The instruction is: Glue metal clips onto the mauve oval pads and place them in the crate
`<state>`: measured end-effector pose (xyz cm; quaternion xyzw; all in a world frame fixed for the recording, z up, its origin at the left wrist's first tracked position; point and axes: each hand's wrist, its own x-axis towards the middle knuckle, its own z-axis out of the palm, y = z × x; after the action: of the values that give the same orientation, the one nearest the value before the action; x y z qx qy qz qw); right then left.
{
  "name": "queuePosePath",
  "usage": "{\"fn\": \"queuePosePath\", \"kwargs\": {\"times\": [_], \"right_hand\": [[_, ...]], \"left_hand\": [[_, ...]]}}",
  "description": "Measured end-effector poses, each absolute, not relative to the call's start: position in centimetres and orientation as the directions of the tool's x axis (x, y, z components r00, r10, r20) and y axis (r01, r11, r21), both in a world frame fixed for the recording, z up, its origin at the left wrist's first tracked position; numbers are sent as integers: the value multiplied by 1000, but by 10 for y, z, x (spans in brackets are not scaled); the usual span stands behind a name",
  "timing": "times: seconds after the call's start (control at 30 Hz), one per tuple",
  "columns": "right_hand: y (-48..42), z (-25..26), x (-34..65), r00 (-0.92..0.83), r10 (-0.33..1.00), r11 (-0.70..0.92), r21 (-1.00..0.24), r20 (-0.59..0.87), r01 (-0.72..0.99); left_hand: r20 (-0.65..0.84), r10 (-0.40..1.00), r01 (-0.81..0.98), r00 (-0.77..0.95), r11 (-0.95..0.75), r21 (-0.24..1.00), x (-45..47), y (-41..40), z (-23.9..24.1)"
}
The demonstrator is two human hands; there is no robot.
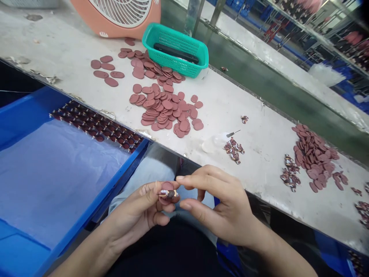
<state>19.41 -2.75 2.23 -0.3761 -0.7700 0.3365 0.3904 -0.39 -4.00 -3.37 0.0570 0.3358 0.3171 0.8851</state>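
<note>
Carefully note that the maroon rubber disc (pixel 167 187) with its small multicoloured piece (pixel 168 194) looks light, thin and flexible, so the rim seems the safest place to take hold. Your left hand (pixel 138 211) holds it in a narrow grip between thumb and fingers, above your lap. Your right hand (pixel 221 204) stands just beside it, its grip open. More discs (pixel 161 102) lie on the tabletop (pixel 219 92).

A green floor (pixel 291 96) lies between two white workbenches (pixel 259 173).
</note>
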Motion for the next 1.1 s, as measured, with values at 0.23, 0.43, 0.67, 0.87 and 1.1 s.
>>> {"fn": "queuePosePath", "kwargs": {"times": [0.23,0.43,0.67,0.87,1.1], "right_hand": [[-24,16,188,-421,868,409,-858,262,311],[-20,9,182,-440,869,378,-876,224,300],[-12,2,170,-391,860,446,-856,328,261],[-6,-27,145,-270,750,642,-566,604,517],[10,-66,96,-367,606,749,-351,706,561]], "left_hand": [[-562,616,-552,552,775,308,-8,-37,-41],[-556,631,-531,541,769,355,-10,-35,-42],[-549,653,-522,521,753,400,-13,-26,-38],[-523,851,-529,-49,422,736,-23,-31,-43],[-348,858,-301,-378,242,923,-36,-26,-58]]}}
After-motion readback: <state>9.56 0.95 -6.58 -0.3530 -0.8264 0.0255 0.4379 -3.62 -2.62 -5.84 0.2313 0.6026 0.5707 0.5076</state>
